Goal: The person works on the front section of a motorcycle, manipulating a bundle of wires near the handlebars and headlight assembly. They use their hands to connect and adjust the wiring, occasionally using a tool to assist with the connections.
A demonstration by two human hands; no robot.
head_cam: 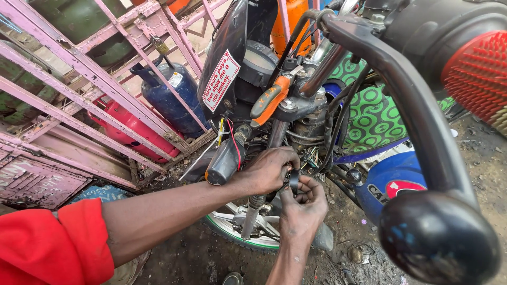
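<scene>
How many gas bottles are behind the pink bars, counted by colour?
Blue gas bottle: 1
Red gas bottle: 1
Orange gas bottle: 1
Green gas bottle: 1
Total: 4 that show plainly; others may be hidden behind the pink bars and the motorbike.

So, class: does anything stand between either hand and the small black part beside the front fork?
Nothing visible does. The left hand and right hand both already touch the small black part, beside the fork tube.
</scene>
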